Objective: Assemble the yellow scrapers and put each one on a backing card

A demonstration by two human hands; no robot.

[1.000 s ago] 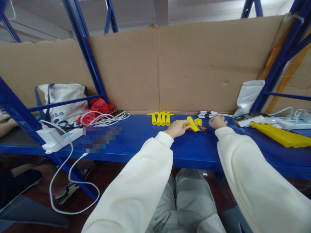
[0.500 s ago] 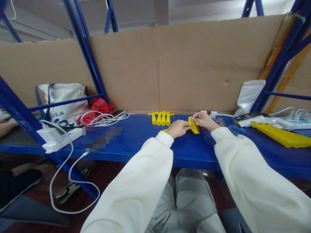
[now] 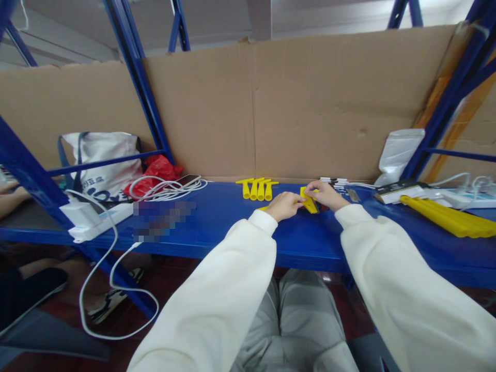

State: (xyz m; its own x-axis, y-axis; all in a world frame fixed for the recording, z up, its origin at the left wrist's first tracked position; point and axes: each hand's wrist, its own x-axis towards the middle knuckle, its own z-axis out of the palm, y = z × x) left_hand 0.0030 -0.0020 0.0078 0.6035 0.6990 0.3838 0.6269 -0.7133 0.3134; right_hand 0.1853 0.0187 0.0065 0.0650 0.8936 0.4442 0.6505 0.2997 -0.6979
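My left hand (image 3: 284, 205) is closed around a yellow scraper (image 3: 309, 203) whose broad head points right, with a dark strip along its edge. A bit of its yellow handle shows behind the left wrist. My right hand (image 3: 325, 195) bends over the head, its fingertips pinched at the top edge; whether a small part sits in them is hidden. Several yellow T-shaped pieces with hollow round ends (image 3: 257, 190) stand in a row left of my hands. Beyond the right hand lie a flat metal blade (image 3: 353, 195) and several small black-and-white pieces (image 3: 336, 182).
A stack of long yellow pieces (image 3: 449, 217) lies at the right by a dark packet (image 3: 405, 189) and a power strip (image 3: 470, 196). On the left are a coiled white cable (image 3: 170, 192), red bag (image 3: 158, 170), cloth bag (image 3: 104, 160) and charger (image 3: 81, 213). Cardboard (image 3: 310, 108) walls the back.
My right fingers have shifted slightly over the scraper's head, and the dark edge shows less. My left hand keeps its grip; the view has moved only a little.
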